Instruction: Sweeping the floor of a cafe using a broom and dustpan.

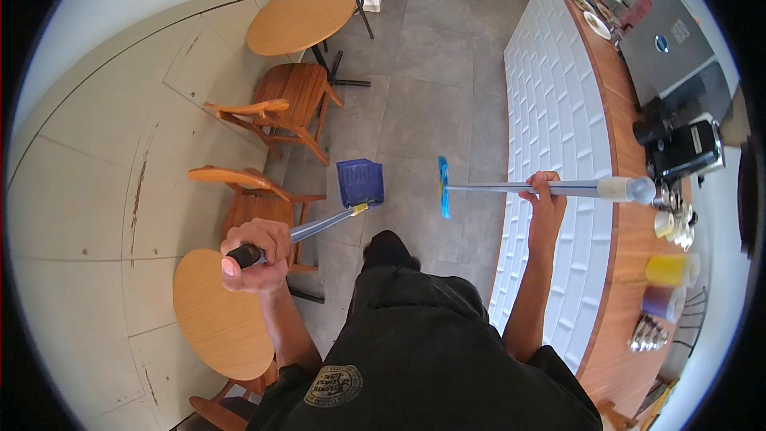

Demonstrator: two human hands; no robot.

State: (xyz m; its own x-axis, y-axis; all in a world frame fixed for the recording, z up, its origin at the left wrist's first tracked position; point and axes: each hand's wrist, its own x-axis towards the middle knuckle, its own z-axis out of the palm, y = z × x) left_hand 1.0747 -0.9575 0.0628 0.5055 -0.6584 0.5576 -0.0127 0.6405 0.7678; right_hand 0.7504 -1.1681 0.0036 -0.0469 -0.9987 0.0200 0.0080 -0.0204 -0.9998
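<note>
Left hand (pixel 259 252): grip wrapped round handle of dark-blue plastic dustpan (pixel 361 183). Right hand (pixel 546 199): grip closed on blue-headed, grey-poled broom (pixel 487 187). Broom head right of dustpan, apart. Likely sweeping step; next move calls for closing gap.

Dustpan (pixel 361 183), 9 o'clock: dark blue, yellow socket (pixel 360 209)
Broom head (pixel 445 203), 3 o'clock: bright blue
Broom handle (pixel 487 187), 3 o'clock: silvery grey
Floor (pixel 427 104), 12 o'clock: mottled grey, gridded
Counter front (pixel 554 96), 2 o'clock: white brick pattern
Shirt (pixel 447 359), 6 o'clock: black, pale round print (pixel 333 385)
</note>
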